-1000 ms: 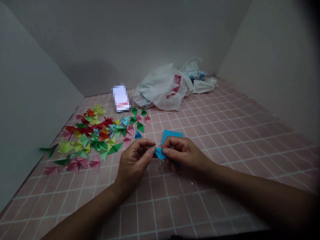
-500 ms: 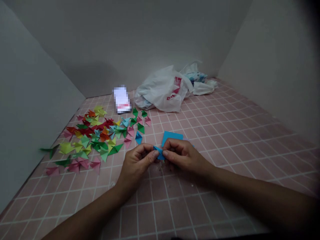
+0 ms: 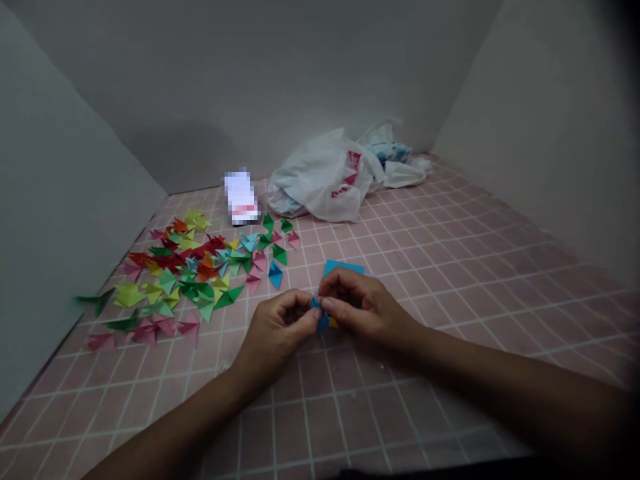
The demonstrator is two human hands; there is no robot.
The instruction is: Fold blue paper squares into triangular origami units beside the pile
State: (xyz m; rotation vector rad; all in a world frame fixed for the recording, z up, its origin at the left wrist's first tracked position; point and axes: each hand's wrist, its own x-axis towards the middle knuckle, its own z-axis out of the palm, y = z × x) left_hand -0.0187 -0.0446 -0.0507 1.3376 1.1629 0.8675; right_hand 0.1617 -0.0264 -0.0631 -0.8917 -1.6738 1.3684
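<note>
Between my two hands is a small folded piece of blue paper (image 3: 323, 323), partly hidden by the fingers. My left hand (image 3: 283, 330) pinches its left side with the thumb on the near face. My right hand (image 3: 363, 303) grips its upper right part between thumb and curled fingers. A bit of yellow paper (image 3: 333, 322) shows just under the right fingers; I cannot tell what it belongs to. Right behind my right hand lies a flat blue paper sheet (image 3: 345, 267). A folded blue paper piece (image 3: 275, 274) rests beyond my left hand.
Many folded paper cranes (image 3: 205, 270) in several colours spread over the left of the pink tiled surface (image 3: 450, 280). A lit phone (image 3: 241, 195), blurred out, stands behind them. White plastic bags (image 3: 325, 177) lie against the back wall. Grey walls enclose three sides.
The blue paper in my hands has turned and now hangs lower, more upright. My right fingers have shifted slightly up and left on it. The view has shifted a little.
</note>
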